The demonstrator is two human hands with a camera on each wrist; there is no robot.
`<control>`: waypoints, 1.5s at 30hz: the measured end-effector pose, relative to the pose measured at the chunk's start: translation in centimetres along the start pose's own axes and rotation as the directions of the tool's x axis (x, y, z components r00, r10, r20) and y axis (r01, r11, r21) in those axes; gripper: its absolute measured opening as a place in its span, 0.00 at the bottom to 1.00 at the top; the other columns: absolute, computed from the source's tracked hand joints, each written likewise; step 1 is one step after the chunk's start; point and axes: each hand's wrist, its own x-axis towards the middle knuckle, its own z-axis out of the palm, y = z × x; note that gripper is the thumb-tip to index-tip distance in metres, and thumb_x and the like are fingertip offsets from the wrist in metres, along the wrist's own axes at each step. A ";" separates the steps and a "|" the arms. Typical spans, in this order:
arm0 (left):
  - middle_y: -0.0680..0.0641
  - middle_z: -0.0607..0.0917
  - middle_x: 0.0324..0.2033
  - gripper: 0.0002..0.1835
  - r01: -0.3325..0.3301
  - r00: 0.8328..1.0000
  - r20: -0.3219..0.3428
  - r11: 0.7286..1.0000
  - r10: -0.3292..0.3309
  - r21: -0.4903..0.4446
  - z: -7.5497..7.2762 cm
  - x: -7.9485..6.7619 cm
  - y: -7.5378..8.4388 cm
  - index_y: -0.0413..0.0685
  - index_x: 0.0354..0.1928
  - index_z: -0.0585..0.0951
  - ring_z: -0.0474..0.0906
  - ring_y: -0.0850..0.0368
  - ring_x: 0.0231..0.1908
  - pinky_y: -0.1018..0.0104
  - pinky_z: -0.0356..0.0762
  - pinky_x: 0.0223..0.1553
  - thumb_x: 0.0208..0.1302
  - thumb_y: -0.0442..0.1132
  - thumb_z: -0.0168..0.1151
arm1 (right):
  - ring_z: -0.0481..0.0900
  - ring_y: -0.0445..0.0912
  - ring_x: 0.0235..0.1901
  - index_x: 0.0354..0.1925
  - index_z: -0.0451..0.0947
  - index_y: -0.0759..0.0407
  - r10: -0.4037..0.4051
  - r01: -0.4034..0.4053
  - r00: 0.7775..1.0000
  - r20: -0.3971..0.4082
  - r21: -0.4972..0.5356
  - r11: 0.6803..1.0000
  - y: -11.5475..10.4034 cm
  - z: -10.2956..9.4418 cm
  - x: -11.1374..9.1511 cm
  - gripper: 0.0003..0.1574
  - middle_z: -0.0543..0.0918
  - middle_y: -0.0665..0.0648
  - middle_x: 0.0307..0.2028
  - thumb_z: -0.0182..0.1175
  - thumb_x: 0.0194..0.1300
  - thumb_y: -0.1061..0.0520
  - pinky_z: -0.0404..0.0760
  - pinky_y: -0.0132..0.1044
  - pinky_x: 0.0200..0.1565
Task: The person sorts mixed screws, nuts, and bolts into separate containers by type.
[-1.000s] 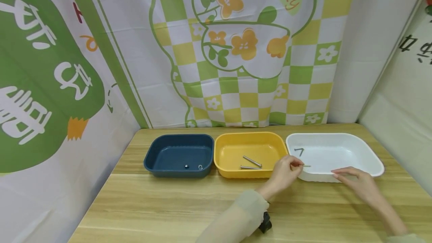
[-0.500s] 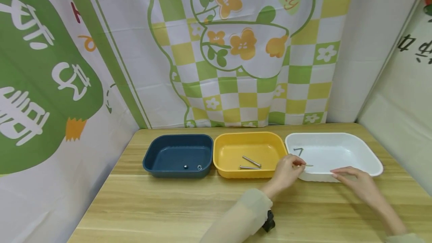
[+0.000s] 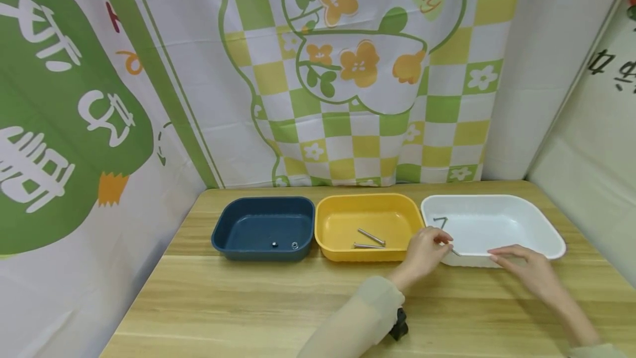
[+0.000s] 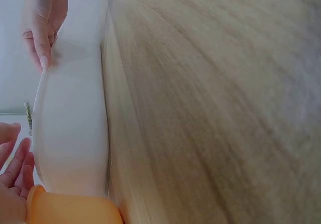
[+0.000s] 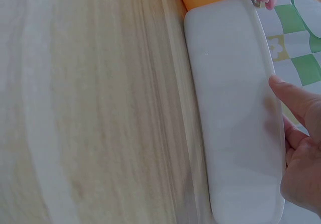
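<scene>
At the left end of the white tray, my left hand is over the near rim. Thumb and fingers stand apart in the left wrist view. Just off the fingertips is a small screw, tilted down toward the tray; it shows as a thin threaded shaft in the left wrist view. My right hand pinches the tray's near rim, thumb outside and fingers inside. Small dark screws lie at the tray's left end.
Left of the white tray stands a yellow tray holding two long bolts. Beside that is a dark blue tray with two nuts. All stand on a wooden table before a patterned curtain.
The screw, earlier pinched level between left thumb and fingers, now tips downward at the fingertips as they spread. The right hand stays at the rim.
</scene>
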 end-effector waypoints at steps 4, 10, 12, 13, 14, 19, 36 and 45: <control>0.56 0.82 0.30 0.04 0.018 1.000 0.025 0.998 -0.017 -0.065 -0.3 -0.1 -0.1 0.49 0.34 0.83 0.72 0.72 0.31 0.87 0.61 0.34 0.56 0.36 0.63 | 0.60 0.12 0.39 0.36 0.83 0.60 0.014 -0.014 1.000 0.011 -0.010 1.000 0.0 -0.1 0.0 0.09 0.76 0.25 0.33 0.61 0.59 0.57 0.54 0.10 0.39; 0.56 0.82 0.31 0.05 -0.035 0.999 0.040 0.999 0.035 0.000 -0.5 -0.4 -0.3 0.51 0.35 0.83 0.72 0.72 0.33 0.88 0.61 0.35 0.57 0.36 0.62 | 0.60 0.13 0.39 0.36 0.83 0.60 0.012 -0.012 1.000 0.017 -0.017 1.000 0.0 -0.1 0.0 0.09 0.75 0.25 0.33 0.61 0.59 0.57 0.55 0.11 0.38; 0.56 0.82 0.31 0.05 -0.054 0.998 0.038 0.999 0.053 0.010 -0.6 -0.5 -0.4 0.51 0.36 0.83 0.72 0.71 0.34 0.88 0.61 0.36 0.57 0.36 0.62 | 0.60 0.13 0.39 0.36 0.83 0.61 0.009 -0.008 1.000 0.015 -0.012 1.000 0.0 -0.1 0.0 0.09 0.75 0.25 0.33 0.61 0.59 0.57 0.56 0.11 0.38; 0.56 0.82 0.31 0.05 -0.059 0.998 0.037 0.998 0.058 0.010 -0.7 -0.6 -0.4 0.51 0.36 0.83 0.72 0.71 0.34 0.88 0.61 0.36 0.57 0.36 0.62 | 0.61 0.13 0.39 0.36 0.83 0.61 0.007 -0.007 1.000 0.014 -0.009 1.000 0.0 -0.1 0.0 0.09 0.75 0.25 0.33 0.61 0.59 0.57 0.56 0.11 0.38; 0.56 0.82 0.32 0.05 -0.063 0.997 0.037 0.998 0.063 0.005 -0.8 -0.6 -0.3 0.50 0.36 0.83 0.73 0.71 0.35 0.88 0.61 0.36 0.57 0.36 0.61 | 0.61 0.13 0.39 0.36 0.83 0.61 0.006 -0.006 1.000 0.012 -0.005 1.000 0.0 -0.1 0.0 0.09 0.75 0.25 0.33 0.61 0.59 0.57 0.56 0.11 0.38; 0.55 0.82 0.33 0.05 -0.070 0.996 0.060 0.997 0.072 -0.036 -1.3 -1.1 -0.3 0.50 0.37 0.82 0.72 0.71 0.35 0.88 0.61 0.35 0.59 0.36 0.61 | 0.61 0.13 0.38 0.36 0.83 0.60 0.007 -0.007 1.000 0.005 -0.001 1.000 -0.1 -0.1 0.0 0.08 0.75 0.25 0.33 0.61 0.59 0.57 0.56 0.10 0.38; 0.54 0.80 0.34 0.06 -0.175 0.963 0.196 0.982 0.186 -0.070 -4.3 -3.4 -1.3 0.47 0.38 0.82 0.72 0.71 0.36 0.87 0.65 0.39 0.60 0.37 0.60 | 0.60 0.12 0.38 0.35 0.83 0.61 0.008 -0.008 1.000 0.004 -0.024 1.000 -0.1 -0.1 0.2 0.09 0.75 0.24 0.32 0.62 0.58 0.57 0.56 0.10 0.38; 0.54 0.81 0.36 0.07 -0.214 0.934 0.280 0.975 0.223 -0.064 -5.5 -4.5 -1.9 0.47 0.39 0.81 0.73 0.72 0.37 0.88 0.64 0.40 0.60 0.38 0.60 | 0.59 0.12 0.38 0.35 0.83 0.60 0.020 -0.020 1.000 0.008 -0.034 0.999 -0.2 -0.1 0.2 0.09 0.74 0.24 0.32 0.62 0.59 0.56 0.56 0.11 0.38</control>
